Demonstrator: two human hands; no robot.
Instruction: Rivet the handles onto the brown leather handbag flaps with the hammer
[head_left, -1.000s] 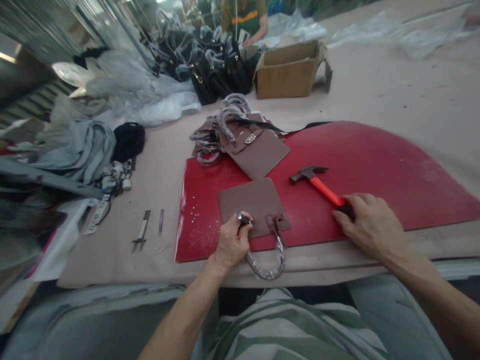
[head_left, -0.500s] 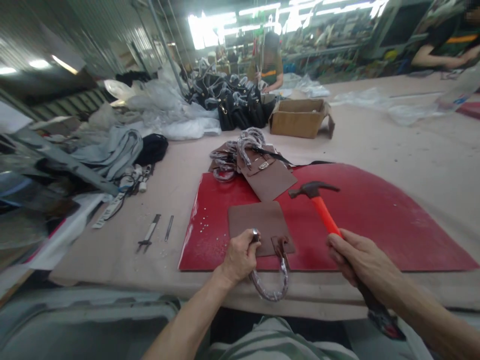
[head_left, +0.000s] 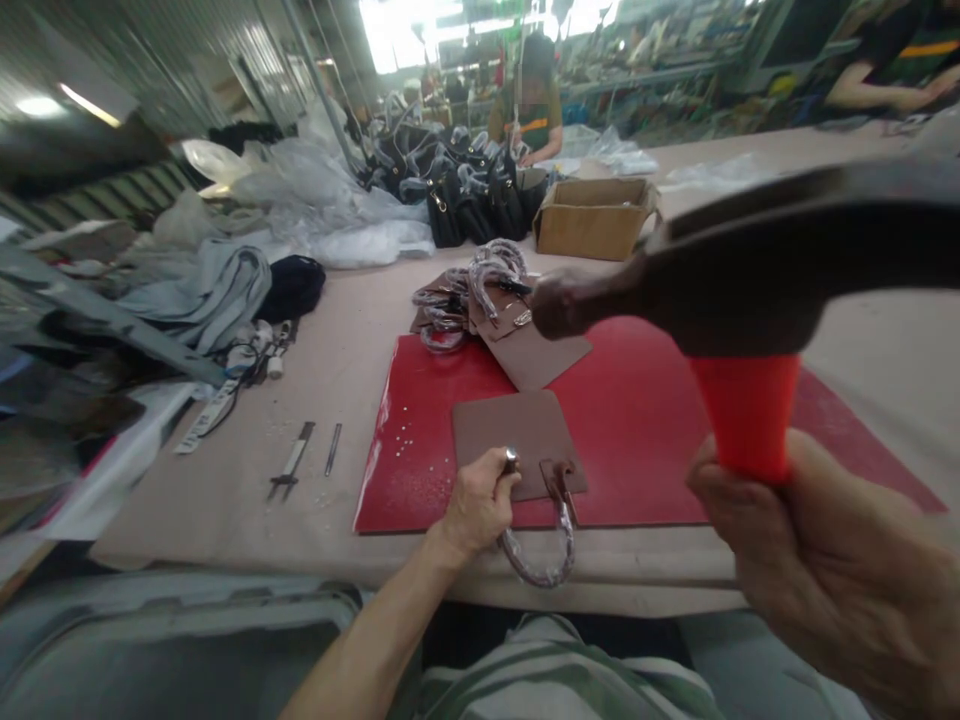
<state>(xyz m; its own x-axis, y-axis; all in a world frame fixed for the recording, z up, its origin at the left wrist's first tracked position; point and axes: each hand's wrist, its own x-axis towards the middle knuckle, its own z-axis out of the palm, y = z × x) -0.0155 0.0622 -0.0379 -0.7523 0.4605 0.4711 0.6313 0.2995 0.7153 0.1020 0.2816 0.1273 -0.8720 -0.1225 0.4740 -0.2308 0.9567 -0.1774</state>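
Observation:
My left hand [head_left: 480, 500] is closed around a short metal punch [head_left: 511, 456], whose shiny top shows above the fingers. It stands over a flat brown leather panel [head_left: 517, 430]; the punch's lower end is hidden. A curved handle in clear plastic wrap [head_left: 551, 575] is attached to the panel's near edge and hangs toward me, past the edge of the red board [head_left: 637, 480] beneath. In my right hand [head_left: 832, 560] is a claw hammer [head_left: 750, 270] with an orange grip, raised high and close to the camera, its head well above the panel.
Beyond the panel lie more brown bag pieces with wrapped handles [head_left: 487, 290]. A cardboard box [head_left: 592, 222] and a heap of black bags [head_left: 480, 200] stand farther back. Small metal bits, a divider-like tool [head_left: 291, 462] and a thin rod [head_left: 333, 450] lie left. Two co-workers sit beyond.
My right hand has lifted the hammer up and toward the camera. My left hand still holds the punch on the panel. The view has shifted slightly.

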